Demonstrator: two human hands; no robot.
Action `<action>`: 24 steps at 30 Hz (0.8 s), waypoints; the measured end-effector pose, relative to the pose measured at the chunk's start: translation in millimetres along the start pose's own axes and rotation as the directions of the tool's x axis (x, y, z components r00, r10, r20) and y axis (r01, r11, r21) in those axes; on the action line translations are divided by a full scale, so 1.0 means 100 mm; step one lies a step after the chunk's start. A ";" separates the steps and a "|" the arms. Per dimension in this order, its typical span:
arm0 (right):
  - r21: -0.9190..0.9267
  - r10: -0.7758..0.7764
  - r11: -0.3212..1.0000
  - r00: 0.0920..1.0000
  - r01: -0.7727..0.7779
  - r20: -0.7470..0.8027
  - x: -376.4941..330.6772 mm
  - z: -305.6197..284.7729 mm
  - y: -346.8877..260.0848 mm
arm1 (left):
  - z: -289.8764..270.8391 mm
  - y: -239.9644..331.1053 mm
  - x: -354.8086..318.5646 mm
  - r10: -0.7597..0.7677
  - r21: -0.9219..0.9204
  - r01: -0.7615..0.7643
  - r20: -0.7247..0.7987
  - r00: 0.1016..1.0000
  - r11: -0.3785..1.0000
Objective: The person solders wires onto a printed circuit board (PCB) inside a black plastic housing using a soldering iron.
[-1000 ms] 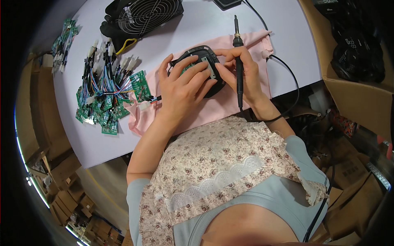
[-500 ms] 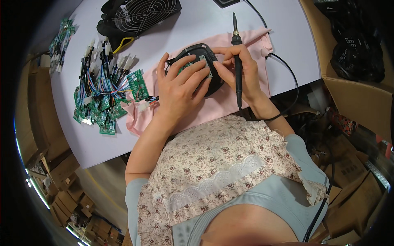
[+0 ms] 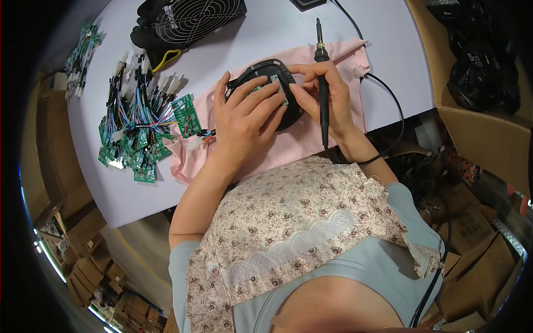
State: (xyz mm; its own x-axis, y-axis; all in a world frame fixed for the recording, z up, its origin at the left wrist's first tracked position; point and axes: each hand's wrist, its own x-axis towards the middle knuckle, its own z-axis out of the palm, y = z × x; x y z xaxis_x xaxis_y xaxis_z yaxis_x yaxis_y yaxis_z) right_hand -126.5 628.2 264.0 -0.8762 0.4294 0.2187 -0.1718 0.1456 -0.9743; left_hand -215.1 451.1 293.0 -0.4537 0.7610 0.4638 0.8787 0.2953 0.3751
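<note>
A black plastic housing lies on a pink cloth with a green circuit board inside it. My left hand rests over the board with its fingers spread, covering much of it. Between the fingers of my right hand a soldering iron is held upright, its tip pointing away from me and clear of the board. The thumb and index finger of that same hand touch the housing's right rim. Whatever lies beneath my fingertips is hidden.
On the left, several green circuit boards with wires lie in a heap. A black fan stands at the back. The iron's cable loops off the table's right edge, near a cardboard box of black housings. Under my work is the pink cloth.
Almost nothing differs. The soldering iron and my fingers have shifted very slightly; both hands keep their places at the housing.
</note>
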 end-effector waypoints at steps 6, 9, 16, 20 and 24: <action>-0.006 0.017 1.000 1.000 -0.017 0.009 -0.01 -0.01 -0.01 | 0.01 -0.01 -0.01 -0.022 -0.041 0.021 -0.012 1.000 0.999; -0.006 0.020 1.000 1.000 -0.019 0.009 0.00 0.00 -0.01 | 0.01 -0.02 0.00 0.002 -0.018 -0.002 -0.003 1.000 1.000; -0.032 0.001 0.999 1.000 -0.001 0.002 0.00 0.00 -0.03 | 0.02 0.02 0.01 0.000 0.016 0.001 -0.034 0.999 1.000; -0.017 -0.001 1.000 1.000 0.001 0.006 0.01 0.01 -0.02 | -0.01 0.02 0.00 0.032 0.057 -0.032 -0.008 0.999 0.998; -0.034 -0.003 0.999 1.000 0.003 0.004 0.01 0.01 -0.02 | 0.02 0.00 0.00 0.051 0.035 -0.049 -0.051 0.997 0.998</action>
State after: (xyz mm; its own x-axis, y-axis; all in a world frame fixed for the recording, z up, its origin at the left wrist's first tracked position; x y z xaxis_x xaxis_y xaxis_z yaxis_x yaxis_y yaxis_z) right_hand -127.1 627.3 266.5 -0.8777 0.4252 0.2212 -0.1590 0.1772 -0.9713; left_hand -215.0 452.0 291.7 -0.4156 0.7447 0.5222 0.9044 0.2778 0.3238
